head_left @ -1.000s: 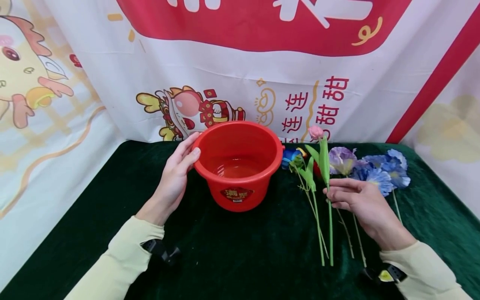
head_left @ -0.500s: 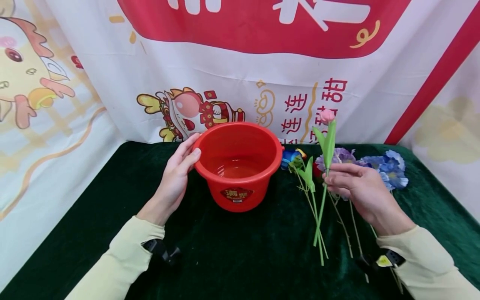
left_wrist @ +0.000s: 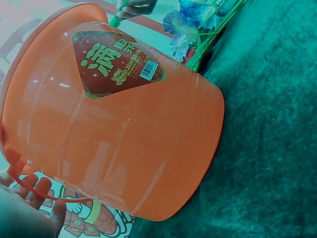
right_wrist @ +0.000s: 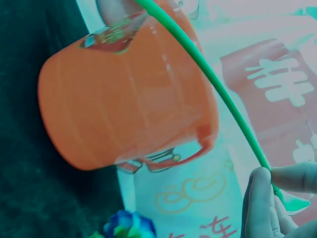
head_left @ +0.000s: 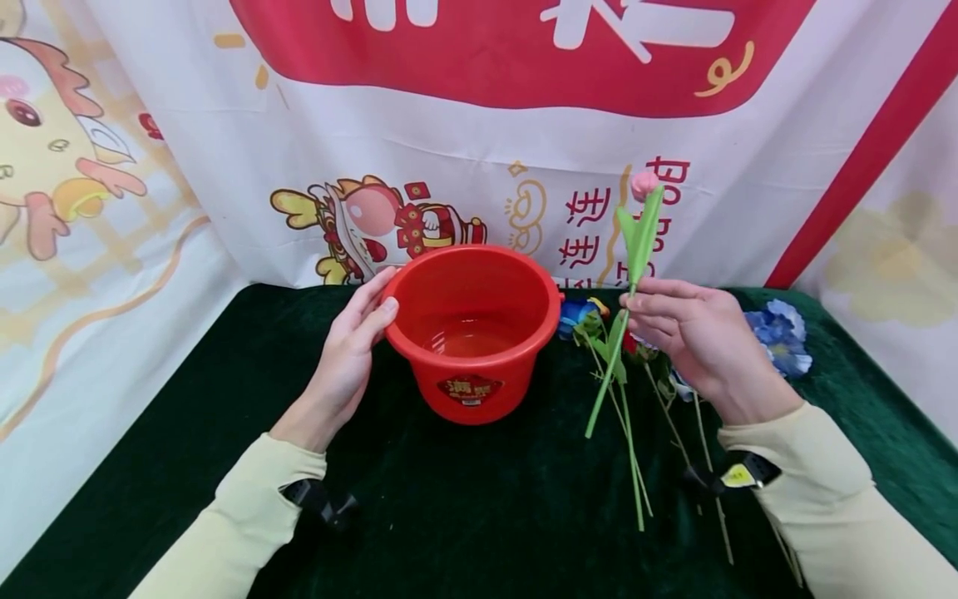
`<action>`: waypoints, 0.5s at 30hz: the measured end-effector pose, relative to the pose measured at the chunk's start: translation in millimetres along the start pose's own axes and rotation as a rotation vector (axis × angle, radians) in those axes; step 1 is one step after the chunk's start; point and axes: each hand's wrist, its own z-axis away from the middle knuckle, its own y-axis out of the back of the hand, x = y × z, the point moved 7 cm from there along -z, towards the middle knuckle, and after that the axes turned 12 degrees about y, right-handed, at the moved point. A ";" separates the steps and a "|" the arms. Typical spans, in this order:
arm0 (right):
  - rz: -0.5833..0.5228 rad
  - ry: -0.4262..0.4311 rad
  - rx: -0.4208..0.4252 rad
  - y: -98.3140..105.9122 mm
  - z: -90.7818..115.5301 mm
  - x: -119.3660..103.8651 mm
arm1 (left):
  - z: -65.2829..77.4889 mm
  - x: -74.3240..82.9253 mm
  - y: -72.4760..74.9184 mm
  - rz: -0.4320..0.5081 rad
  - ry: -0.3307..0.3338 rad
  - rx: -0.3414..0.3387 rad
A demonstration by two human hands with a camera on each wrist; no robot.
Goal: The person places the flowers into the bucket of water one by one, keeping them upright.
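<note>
A red plastic bucket [head_left: 479, 387] with a dark red label stands upright in the middle of the green cloth. My left hand [head_left: 337, 366] grips its left rim, thumb on the rim and fingers behind; the left wrist view shows those fingers [left_wrist: 42, 191] by the thin red handle. To the bucket's right, my right hand [head_left: 703, 345] pinches a pink tulip [head_left: 636, 241] by its green stem [right_wrist: 218, 84], just below the leaves. The tulip is raised, bloom up, its stem's lower end slanting toward the bucket.
Right of the bucket lie a blue flower [head_left: 576, 318], a red flower partly hidden by the right hand, and pale blue blooms [head_left: 782, 337], their stems pointing toward me. A printed white cloth [head_left: 449, 133] hangs behind the green-covered table [head_left: 464, 516].
My right hand has lifted the tulip off the other flowers and moved it up and left, its stem tilting toward the bucket. The left hand and bucket stay put.
</note>
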 end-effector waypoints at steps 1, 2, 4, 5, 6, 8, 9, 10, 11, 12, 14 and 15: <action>-0.006 0.006 0.002 -2.6 -1.0 -2.7 | -0.1 -0.1 -0.3 0.000 0.000 0.000; -0.002 0.012 0.004 -5.1 -2.2 -5.4 | -0.2 -0.3 -0.5 0.000 0.001 0.000; -0.015 0.017 0.009 -10.3 -4.8 -10.6 | -0.3 -0.5 -0.7 0.000 0.002 0.002; -0.023 0.021 0.011 -13.1 -6.1 -13.2 | -0.3 -0.5 -0.8 0.000 0.002 0.002; -0.029 0.028 0.015 -15.9 -7.8 -15.8 | -0.3 -0.6 -0.9 0.001 0.002 0.002; -0.033 0.049 0.024 -22.1 -11.6 -20.9 | -0.3 -0.5 -0.8 0.002 0.001 0.003; -0.036 0.060 0.028 -25.3 -13.4 -23.1 | -0.3 -0.4 -0.7 0.002 0.000 0.002; -0.029 0.072 0.031 -28.5 -15.1 -25.1 | -0.3 -0.2 -0.7 0.003 -0.001 0.002; -0.022 0.084 0.036 -31.5 -16.8 -27.0 | -0.2 -0.1 -0.7 0.003 -0.002 0.001; -0.013 0.097 0.040 -34.5 -18.5 -28.6 | -0.2 0.0 -0.7 0.003 -0.003 0.001; 0.004 0.114 0.047 -39.9 -21.6 -30.9 | -0.1 0.1 -0.7 0.003 -0.004 0.000; 0.005 0.116 0.053 -41.9 -23.6 -31.7 | 0.0 0.1 -0.9 0.003 -0.004 0.000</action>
